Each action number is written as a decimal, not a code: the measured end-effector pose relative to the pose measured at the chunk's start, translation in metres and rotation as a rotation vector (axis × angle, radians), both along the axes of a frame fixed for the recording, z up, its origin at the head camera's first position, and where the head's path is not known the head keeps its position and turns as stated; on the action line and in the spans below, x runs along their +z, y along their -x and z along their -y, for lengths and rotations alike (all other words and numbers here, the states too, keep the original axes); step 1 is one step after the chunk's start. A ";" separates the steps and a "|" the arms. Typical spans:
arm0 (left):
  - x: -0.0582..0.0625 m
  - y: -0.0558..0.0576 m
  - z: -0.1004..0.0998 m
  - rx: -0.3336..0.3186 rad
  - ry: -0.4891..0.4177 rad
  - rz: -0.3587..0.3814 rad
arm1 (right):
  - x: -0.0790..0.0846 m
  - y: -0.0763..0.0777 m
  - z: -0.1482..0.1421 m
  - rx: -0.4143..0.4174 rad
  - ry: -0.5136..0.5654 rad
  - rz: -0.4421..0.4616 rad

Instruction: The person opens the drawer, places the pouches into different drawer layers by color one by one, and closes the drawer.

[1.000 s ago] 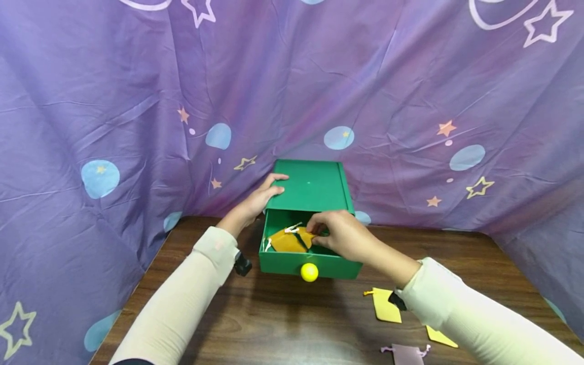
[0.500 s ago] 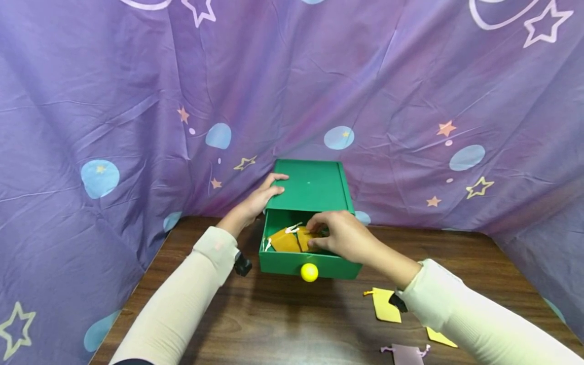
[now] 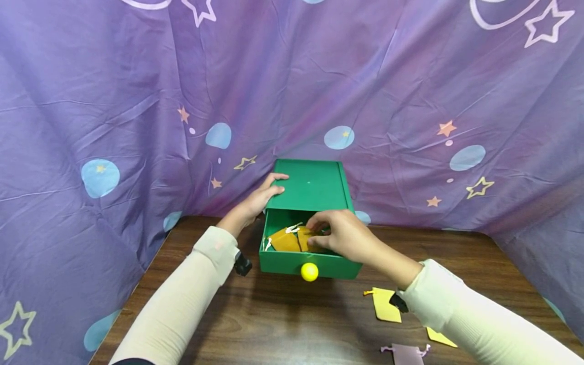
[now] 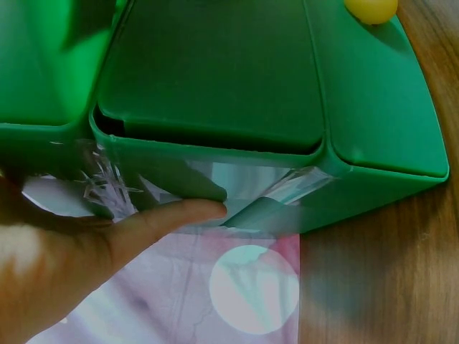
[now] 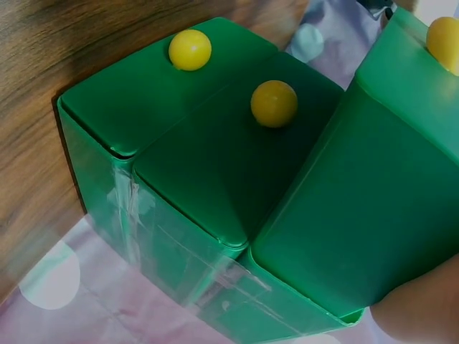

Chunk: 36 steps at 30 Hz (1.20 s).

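Note:
A green drawer cabinet stands on the table with its top drawer pulled out. In the drawer lie mustard pouches with white drawstrings. My right hand reaches into the drawer, its thumb and fingertips apart and touching the pouch at the right; that pouch is partly hidden behind the hand. On the cabinet's left edge rests my left hand, two fingertips on the top panel. The left wrist view shows one straight digit of the left hand along the taped side.
Lower drawers with yellow knobs are closed below the pulled-out one. Two yellow pouches and a lilac pouch lie on the wooden table at front right. A purple patterned curtain hangs behind the cabinet.
My right thumb and fingers have spread apart at the right-hand mustard pouch, which now lies flatter and closer to the other one. The left hand and the cabinet have not moved.

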<state>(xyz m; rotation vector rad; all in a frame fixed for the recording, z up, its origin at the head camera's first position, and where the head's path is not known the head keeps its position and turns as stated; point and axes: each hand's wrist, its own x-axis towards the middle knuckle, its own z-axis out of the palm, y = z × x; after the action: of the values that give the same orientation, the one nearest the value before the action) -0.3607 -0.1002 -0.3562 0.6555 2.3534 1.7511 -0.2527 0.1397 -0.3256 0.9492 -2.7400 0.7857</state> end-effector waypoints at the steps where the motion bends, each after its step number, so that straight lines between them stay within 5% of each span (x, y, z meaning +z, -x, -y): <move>1: 0.000 0.000 0.000 0.000 -0.001 0.001 | 0.000 0.000 0.000 0.004 0.012 0.007; 10: 0.001 -0.001 -0.001 0.015 0.001 0.011 | 0.003 -0.001 -0.002 0.053 0.110 0.066; 19: 0.001 -0.001 -0.001 0.015 0.003 0.006 | 0.007 -0.011 -0.008 0.070 0.152 -0.019; 25: 0.000 0.000 0.000 0.009 -0.008 -0.003 | 0.011 -0.025 -0.013 0.054 0.155 -0.106; 36: 0.000 -0.001 -0.001 0.011 -0.016 0.036 | 0.005 -0.056 -0.021 0.199 0.180 -0.427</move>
<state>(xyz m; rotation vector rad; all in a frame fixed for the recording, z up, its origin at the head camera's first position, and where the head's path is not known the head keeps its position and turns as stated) -0.3597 -0.0994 -0.3557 0.6100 2.3262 1.7732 -0.1968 0.1609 -0.3203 1.2017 -2.1991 0.7421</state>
